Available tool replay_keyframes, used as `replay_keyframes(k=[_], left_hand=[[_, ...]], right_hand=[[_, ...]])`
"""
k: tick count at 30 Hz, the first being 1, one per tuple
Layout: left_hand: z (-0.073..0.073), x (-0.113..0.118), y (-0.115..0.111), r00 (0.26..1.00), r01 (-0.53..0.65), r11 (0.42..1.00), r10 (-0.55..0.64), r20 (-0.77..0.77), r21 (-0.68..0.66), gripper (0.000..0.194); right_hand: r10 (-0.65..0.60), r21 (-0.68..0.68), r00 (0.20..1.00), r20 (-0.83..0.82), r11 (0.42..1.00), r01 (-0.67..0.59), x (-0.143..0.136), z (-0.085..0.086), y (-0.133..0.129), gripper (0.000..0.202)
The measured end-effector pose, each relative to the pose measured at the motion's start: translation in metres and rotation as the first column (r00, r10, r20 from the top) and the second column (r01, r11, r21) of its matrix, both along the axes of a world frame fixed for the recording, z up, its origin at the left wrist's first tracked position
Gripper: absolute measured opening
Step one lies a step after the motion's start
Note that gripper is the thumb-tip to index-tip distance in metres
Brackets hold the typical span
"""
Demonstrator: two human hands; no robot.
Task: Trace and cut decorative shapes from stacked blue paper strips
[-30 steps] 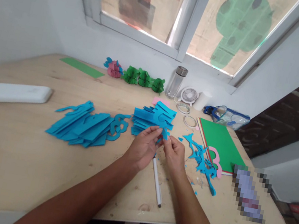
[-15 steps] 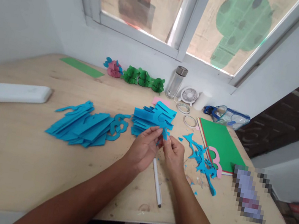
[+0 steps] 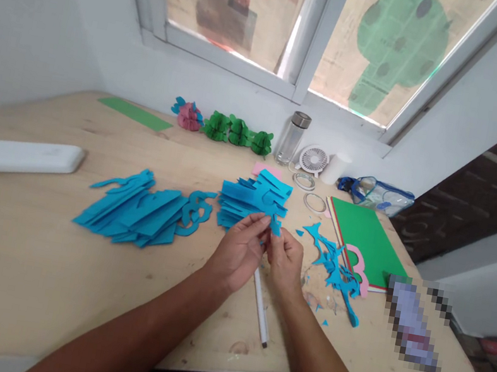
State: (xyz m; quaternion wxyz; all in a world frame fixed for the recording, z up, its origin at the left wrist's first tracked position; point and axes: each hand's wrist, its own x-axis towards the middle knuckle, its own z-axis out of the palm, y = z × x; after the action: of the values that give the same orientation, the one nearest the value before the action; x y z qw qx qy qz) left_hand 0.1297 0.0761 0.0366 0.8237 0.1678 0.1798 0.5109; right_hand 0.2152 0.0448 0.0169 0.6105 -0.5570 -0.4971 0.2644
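Observation:
A small blue paper piece [image 3: 275,225] is pinched between the fingertips of my left hand [image 3: 238,251] and my right hand [image 3: 285,263], which are close together. Just beyond them lies a stack of blue paper strips [image 3: 251,197]. To the left is a larger pile of folded blue paper [image 3: 142,212], with a blue looped cutout [image 3: 197,212] at its right end. Blue scraps [image 3: 333,265] are scattered right of my right hand. A white pen [image 3: 261,310] lies below my hands, between my forearms.
Green sheets [image 3: 368,242] with a pink cutout [image 3: 357,263] lie at the right. Along the wall stand green paper figures [image 3: 239,132], a pink one [image 3: 189,116], a bottle [image 3: 292,139], a fan [image 3: 314,159] and a clear pouch [image 3: 384,196]. A white case [image 3: 13,156] rests at left.
The blue piece between my fingertips is turned and shows a wider face. My right hand has shifted slightly down and to the left.

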Motion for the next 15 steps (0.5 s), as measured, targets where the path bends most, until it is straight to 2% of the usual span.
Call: replay_keyframes(k=[8,15], left_hand=[[-0.001,0.000,0.003,1.000,0.007,1.000,-0.007,0.009,0.015,0.019],[-0.002,-0.002,0.006,0.997,-0.027,0.998,0.031,-0.068,0.057,0.021]], right_hand=[[-0.020,0.003,0.999,-0.050,1.000,0.020,0.000,0.003,0.001,0.046],[-0.066,-0.021,0.962,-0.264,0.998,0.063,0.009,0.005,0.002,0.047]])
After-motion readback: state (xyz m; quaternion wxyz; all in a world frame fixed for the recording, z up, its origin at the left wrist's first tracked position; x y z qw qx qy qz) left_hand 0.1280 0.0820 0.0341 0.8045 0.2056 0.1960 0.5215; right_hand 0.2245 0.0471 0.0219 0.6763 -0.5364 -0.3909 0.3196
